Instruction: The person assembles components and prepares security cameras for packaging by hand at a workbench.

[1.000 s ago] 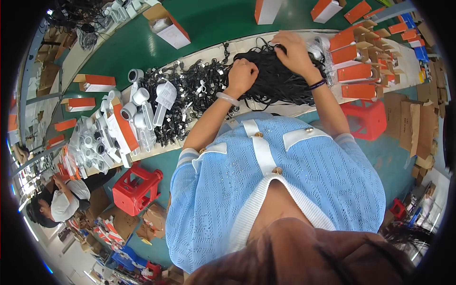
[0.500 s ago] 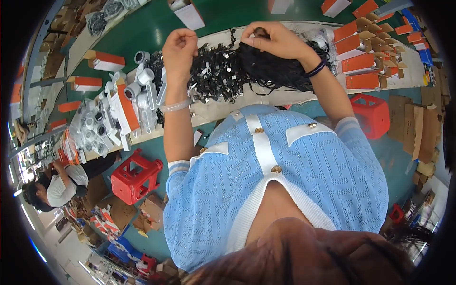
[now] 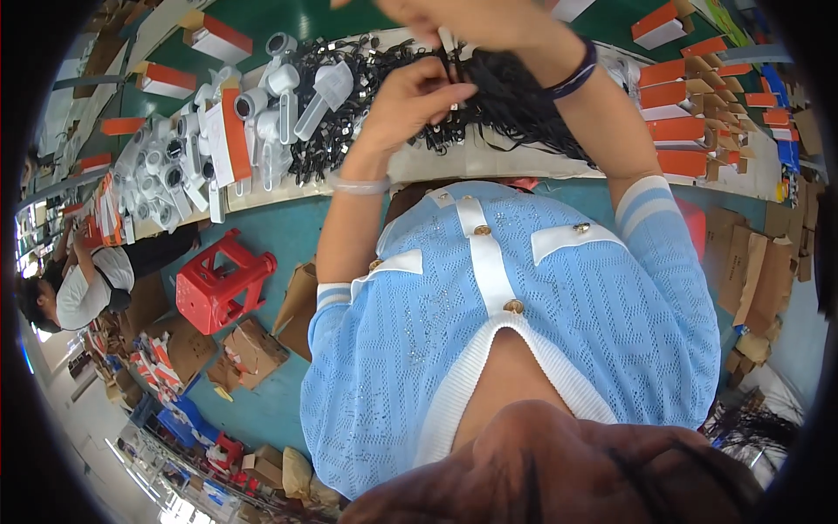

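Observation:
My left hand (image 3: 410, 103) is over a pile of short black cables (image 3: 327, 144) with small silver plugs. Its thumb and fingertips are pinched on what looks like a black cable, partly hidden by the fingers. Beyond it and to the right, my right hand (image 3: 476, 19) reaches across at the top edge, where its fingers are cut off and blurred. A small pale piece shows just below that hand; whether it is held cannot be seen. Under my right wrist lies a denser bundle of black cables (image 3: 524, 105).
White handheld devices with round heads (image 3: 284, 79), some bagged, crowd the table's left side near an orange-and-white box (image 3: 229, 140). Open orange-and-white boxes (image 3: 676, 131) stand in rows at right. A red stool (image 3: 223, 279), cardboard (image 3: 253, 354) and another person (image 3: 87, 279) are at left.
My right hand has moved from the cable bundle up and left to the top edge. My left hand has come right and lower over the cables. The view has shifted slightly.

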The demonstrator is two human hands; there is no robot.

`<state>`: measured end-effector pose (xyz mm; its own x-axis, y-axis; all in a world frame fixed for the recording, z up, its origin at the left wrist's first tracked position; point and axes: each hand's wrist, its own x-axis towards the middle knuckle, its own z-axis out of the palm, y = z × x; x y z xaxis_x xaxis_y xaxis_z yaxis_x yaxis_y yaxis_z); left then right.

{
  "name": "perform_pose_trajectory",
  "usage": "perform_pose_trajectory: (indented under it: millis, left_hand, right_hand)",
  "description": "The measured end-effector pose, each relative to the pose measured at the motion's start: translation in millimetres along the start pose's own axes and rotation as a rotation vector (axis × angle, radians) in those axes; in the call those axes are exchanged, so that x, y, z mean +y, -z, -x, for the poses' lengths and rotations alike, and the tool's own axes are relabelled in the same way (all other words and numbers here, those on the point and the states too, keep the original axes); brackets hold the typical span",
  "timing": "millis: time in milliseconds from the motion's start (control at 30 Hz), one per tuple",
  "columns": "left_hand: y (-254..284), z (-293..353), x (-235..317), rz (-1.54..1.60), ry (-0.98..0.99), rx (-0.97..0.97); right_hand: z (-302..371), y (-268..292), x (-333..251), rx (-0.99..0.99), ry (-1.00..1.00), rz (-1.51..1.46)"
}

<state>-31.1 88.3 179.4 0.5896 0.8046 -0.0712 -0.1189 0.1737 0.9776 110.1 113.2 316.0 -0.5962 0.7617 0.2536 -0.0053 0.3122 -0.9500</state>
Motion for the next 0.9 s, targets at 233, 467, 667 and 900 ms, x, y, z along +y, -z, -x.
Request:
perform_pose_trajectory:
  millis: [233, 467, 667, 900]
  left_hand:
    - [46.5, 47.2, 15.6, -0.101, 0.032, 0.074]
    - [54.1, 69.0, 39.9, -0.203, -0.031, 0.216]
    - [117.0, 120.9, -63.9, -0.964, 0.136, 0.595]
    - [120.1, 149.3, -170.4, -1.156, 0.096, 0.758]
  right_hand:
    - [20.8, 12.3, 83.4, 0.354, 0.292, 0.283]
    - [38.0, -68.5, 128.4, -0.394, -0.402, -0.112]
    - [60.3, -78.6, 176.0, -0.419, -0.561, -0.105]
    - [50.0, -107.3, 218.6, -0.486, -0.558, 0.171]
